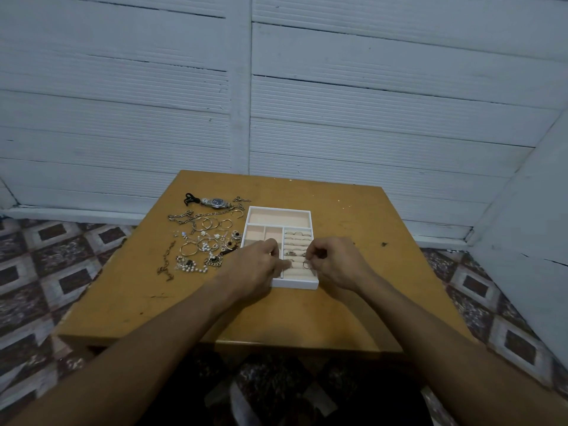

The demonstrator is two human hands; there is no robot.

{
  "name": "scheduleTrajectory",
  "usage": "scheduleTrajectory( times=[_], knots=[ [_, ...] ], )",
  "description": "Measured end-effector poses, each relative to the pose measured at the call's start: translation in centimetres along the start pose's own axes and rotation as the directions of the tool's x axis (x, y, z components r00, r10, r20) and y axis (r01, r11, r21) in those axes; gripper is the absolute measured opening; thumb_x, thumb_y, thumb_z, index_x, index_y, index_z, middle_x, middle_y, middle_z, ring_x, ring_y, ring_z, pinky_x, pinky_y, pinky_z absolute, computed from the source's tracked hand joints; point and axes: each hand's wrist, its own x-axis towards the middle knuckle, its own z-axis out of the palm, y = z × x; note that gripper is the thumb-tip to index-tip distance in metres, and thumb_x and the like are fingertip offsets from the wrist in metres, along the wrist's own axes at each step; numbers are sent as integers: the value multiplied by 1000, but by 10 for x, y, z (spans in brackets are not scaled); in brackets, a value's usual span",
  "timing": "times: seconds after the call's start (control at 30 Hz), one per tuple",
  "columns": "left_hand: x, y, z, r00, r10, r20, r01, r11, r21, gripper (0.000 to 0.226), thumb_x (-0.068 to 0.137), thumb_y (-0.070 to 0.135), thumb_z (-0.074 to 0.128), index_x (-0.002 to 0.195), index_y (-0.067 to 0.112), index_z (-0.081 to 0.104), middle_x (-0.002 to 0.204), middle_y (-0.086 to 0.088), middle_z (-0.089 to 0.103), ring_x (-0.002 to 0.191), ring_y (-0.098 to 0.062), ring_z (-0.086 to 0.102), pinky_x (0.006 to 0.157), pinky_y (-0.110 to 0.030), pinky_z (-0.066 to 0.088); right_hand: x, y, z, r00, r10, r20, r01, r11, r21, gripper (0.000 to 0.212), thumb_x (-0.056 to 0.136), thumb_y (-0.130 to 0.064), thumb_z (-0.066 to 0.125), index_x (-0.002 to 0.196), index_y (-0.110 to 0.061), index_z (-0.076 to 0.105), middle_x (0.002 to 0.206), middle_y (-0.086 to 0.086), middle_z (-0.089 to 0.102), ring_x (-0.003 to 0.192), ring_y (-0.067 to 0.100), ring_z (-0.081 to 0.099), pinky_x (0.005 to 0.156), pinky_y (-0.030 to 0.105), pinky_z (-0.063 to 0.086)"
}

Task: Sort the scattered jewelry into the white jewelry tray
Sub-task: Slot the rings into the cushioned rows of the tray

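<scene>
- While both bare forearms reach in from the near edge, the white jewelry tray sits at the middle of the wooden table, its near end between the two hands
- The right hand is at the tray's near right corner, its thumb and forefinger pinched together on a thin ring held just above the ring-roll section; the other fingers are curled in
- The left hand lies over the tray's near left part, fingers loosely bent, with one fingertip stretched right onto the ring rolls, close to the held ring; whether it grips anything cannot be told
- Several rings already sit in the slots of the ring rolls on the tray's right side, farther off than the hands
- The long far compartment and the two small left compartments show only pale lining
- Left of the tray the scattered jewelry is spread on the table: hoops, chains, pearl pieces and small dark-beaded bits, some just beside the tray's left wall
- A wristwatch with a dark dial lies at the far end of that spread, a black cord touching its left end
- A thin chain lies by itself at the left of the pile
</scene>
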Motion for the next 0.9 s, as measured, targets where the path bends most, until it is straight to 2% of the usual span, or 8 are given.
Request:
scheduleTrajectory(
  times=[0.1, 0.37, 0.47, 0.6, 0.77, 0.9],
  knots=[
    [0, 0, 1, 1000, -8, 0, 8, 1000, -11, 39, 96, 25, 49, 132, 36, 56, 115, 1, 50, 104, -21, 51, 77, -40, 54, -1, 2, 4, 999, 14, -37, -14, 1000, 4, 15, 86, -8, 59, 83, -16, 71, 86, -3, 70, 78, 13, 64, 70, 33, 55],
    [-3, 0, 0, 994, -69, -83, 57, 990, -132, 33, 97, 31, 47, 125, 25, 64, 109, 2, 57, 98, -16, 54, 77, -37, 54, -6, 2, 9, 998, -32, -46, 30, 999, -45, 13, 85, -11, 61, 87, -17, 73, 87, -1, 71, 76, 12, 62, 68, 30, 53],
    [-2, 0, 1, 989, -81, -127, 64, 990, -128, 33, 95, 36, 49, 115, 21, 70, 101, -1, 64, 93, -17, 57, 75, -34, 51, -7, 2, 11, 999, -34, -33, 32, 997, -64, 15, 87, -13, 62, 93, -17, 75, 96, 2, 72, 86, 16, 64, 75, 33, 54],
    [-1, 0, 3, 973, -103, -205, 85, 992, -94, 46, 89, 46, 40, 97, 20, 77, 86, -1, 70, 79, -17, 56, 67, -30, 46, -9, 3, 13, 996, -90, -17, 87, 985, -150, 24, 91, -13, 58, 111, -12, 72, 114, 4, 69, 103, 20, 61, 88, 30, 48],
    [-6, 3, 2, 975, -133, -178, 119, 989, -86, 43, 92, 46, 42, 104, 21, 75, 95, 0, 70, 89, -17, 55, 76, -35, 48, -19, 11, 20, 986, -164, -30, 152, 960, -235, 30, 98, -21, 51, 122, -16, 66, 116, 4, 62, 108, 22, 53, 87, 26, 44],
    [-10, 3, 4, 975, -147, -169, 133, 987, -92, 43, 93, 47, 43, 107, 21, 74, 100, 0, 70, 94, -17, 55, 81, -36, 48, -25, 9, 23, 987, -157, -47, 140, 957, -254, 33, 99, -21, 44, 125, -16, 65, 119, 6, 57, 110, 24, 48, 90, 31, 45]
  ],
)
